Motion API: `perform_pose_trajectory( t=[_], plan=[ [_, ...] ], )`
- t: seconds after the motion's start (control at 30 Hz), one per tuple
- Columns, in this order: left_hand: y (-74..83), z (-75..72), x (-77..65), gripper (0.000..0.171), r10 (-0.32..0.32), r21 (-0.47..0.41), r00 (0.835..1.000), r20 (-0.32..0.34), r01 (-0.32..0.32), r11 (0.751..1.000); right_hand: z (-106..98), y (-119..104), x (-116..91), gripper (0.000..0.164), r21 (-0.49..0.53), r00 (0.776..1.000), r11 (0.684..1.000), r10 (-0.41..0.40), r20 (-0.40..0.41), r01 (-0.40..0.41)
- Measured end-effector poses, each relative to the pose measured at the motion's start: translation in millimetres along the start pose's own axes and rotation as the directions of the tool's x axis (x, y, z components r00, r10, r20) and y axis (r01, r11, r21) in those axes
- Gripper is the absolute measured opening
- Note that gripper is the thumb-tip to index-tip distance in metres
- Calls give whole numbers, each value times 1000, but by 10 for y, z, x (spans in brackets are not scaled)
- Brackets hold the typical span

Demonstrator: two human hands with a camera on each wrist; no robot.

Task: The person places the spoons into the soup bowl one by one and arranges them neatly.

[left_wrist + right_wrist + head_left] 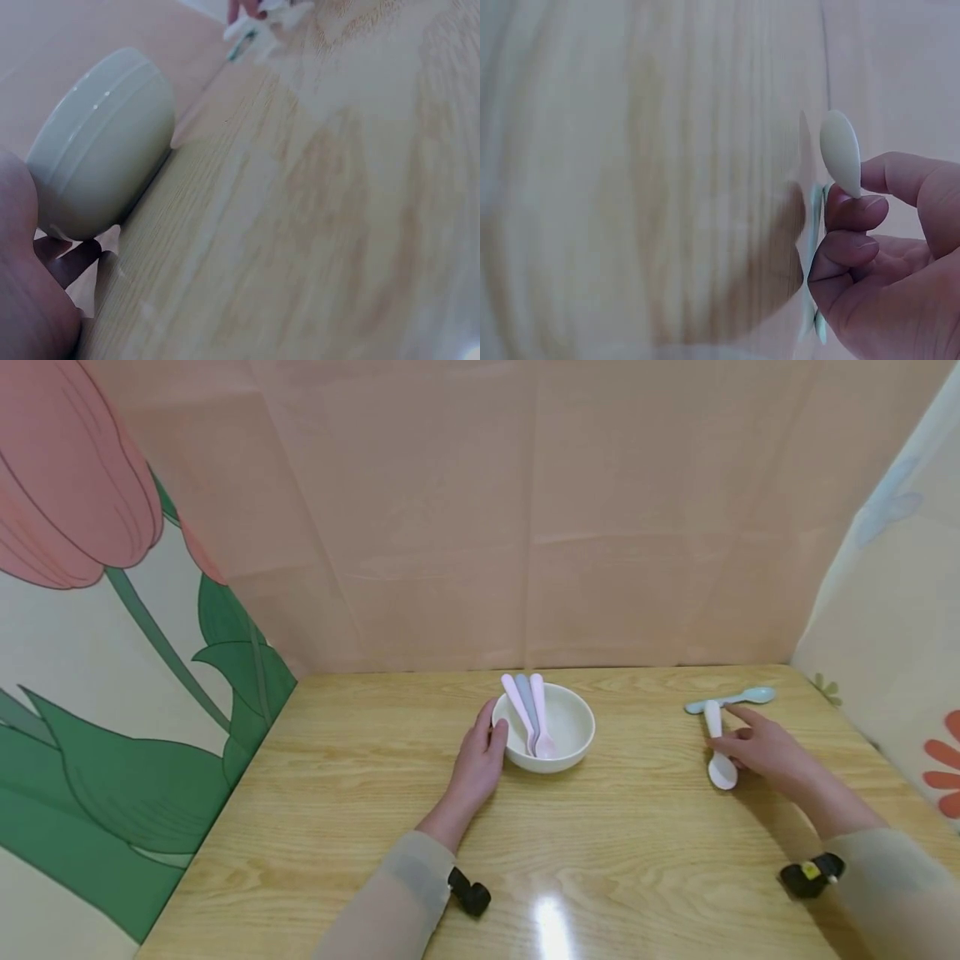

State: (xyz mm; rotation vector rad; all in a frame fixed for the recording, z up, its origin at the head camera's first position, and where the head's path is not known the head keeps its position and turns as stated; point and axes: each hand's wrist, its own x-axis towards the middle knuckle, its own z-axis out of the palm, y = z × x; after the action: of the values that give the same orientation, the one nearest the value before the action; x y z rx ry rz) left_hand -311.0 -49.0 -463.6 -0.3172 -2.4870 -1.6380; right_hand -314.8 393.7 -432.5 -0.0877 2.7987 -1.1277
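Observation:
A white bowl (pixel 566 752) stands mid-table, with two pink utensils (pixel 517 706) and a grey-blue one (pixel 527 702) leaning inside, handles over the far rim. My left hand (pixel 478 760) holds the bowl's left side, thumb on the near outer wall and fingers round the far side. In the left wrist view, fingertips (pixel 75 262) show by the base of the bowl (pixel 105 142). At the right, my right hand (pixel 765 750) pinches a white spoon (pixel 722 772) by thumb and fingers; the spoon's head (pixel 841 150) points toward me, raised above the tabletop.
A light-blue spoon (pixel 756 695) lies at the far right, partly behind the white spoon's handle. The wooden table (pixel 360 793) meets a pink-beige backdrop (pixel 420 568) at its far edge, with printed panels (pixel 150 752) on both sides. Each wrist bears a small black camera (pixel 471 893).

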Motion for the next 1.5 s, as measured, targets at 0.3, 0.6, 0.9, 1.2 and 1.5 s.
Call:
perform_pose_trajectory(
  t=[0.3, 0.6, 0.9, 1.2, 1.5],
  plan=[
    [13, -10, 1, 52, -23, 14, 1000, -6, 23, 1000, 105, -88, 59, 83, 114, 998, 992, -49, -31, 52],
    [9, 2, -7, 52, -40, 20, 999, -4, 40, 999, 199, -246, 121, 83, 163, 990, 981, -87, -112, 104],
    [0, 8, 1, 52, -49, 20, 999, -8, 49, 999, 277, -461, 182, 86, 257, 985, 958, -90, -150, 127],
    [4, 9, -3, 51, -46, -8, 999, 7, 46, 999, 332, -676, 216, 87, 366, 978, 913, -123, -168, 178],
    [-6, 9, -3, 51, -40, -24, 999, 2, 40, 999, 400, -925, 296, 84, 460, 973, 863, -136, -185, 208]
  ],
)
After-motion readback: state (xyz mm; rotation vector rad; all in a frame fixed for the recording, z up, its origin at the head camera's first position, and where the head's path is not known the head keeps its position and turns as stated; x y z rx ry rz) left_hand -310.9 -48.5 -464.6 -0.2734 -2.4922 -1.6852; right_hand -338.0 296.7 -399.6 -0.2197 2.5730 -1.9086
